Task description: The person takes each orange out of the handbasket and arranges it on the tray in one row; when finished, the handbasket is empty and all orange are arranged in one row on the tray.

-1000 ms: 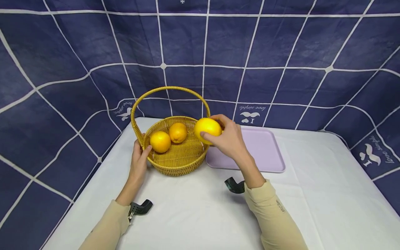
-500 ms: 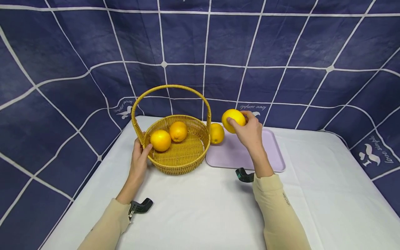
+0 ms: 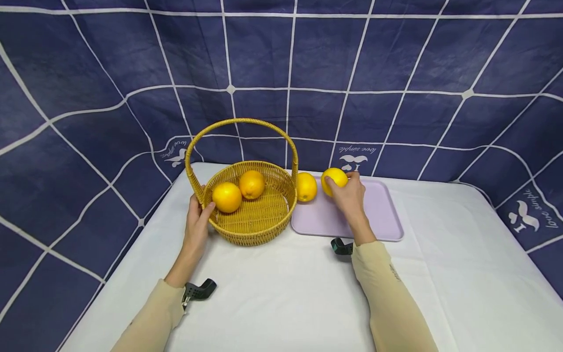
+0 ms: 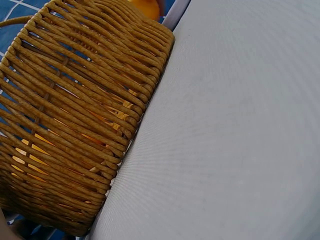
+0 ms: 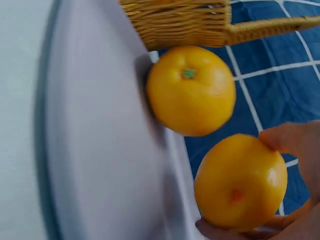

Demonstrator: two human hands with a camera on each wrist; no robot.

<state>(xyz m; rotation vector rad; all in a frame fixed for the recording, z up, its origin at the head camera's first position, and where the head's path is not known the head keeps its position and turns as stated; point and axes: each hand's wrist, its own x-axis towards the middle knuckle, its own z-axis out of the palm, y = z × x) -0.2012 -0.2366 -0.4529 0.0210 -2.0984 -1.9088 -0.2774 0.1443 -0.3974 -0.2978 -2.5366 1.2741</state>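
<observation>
In the head view my left hand (image 3: 196, 226) grips the left rim of a golden wicker basket (image 3: 246, 238), thumb over the edge. Two oranges lie inside it: one orange (image 3: 227, 197) by the thumb and another orange (image 3: 252, 184) farther back. My right hand (image 3: 350, 196) holds a third orange (image 3: 334, 182) between thumb and fingers, over the back of a lilac tray (image 3: 374, 215). Beside it, another orange (image 3: 307, 187) rests on the tray's back left corner, close to the basket. In the right wrist view the held orange (image 5: 241, 182) is apart from the resting orange (image 5: 191, 91).
The tall arched basket handle (image 3: 242, 121) rises over the basket. A white cloth (image 3: 272, 293) covers the table. Behind it hangs a dark blue curtain (image 3: 325, 58) with white grid lines. A dark wrist camera (image 3: 200, 289) sticks out from the left sleeve.
My right hand has carried the orange from beside the basket's right rim to the right and then down over the tray. My left hand has stayed on the basket.
</observation>
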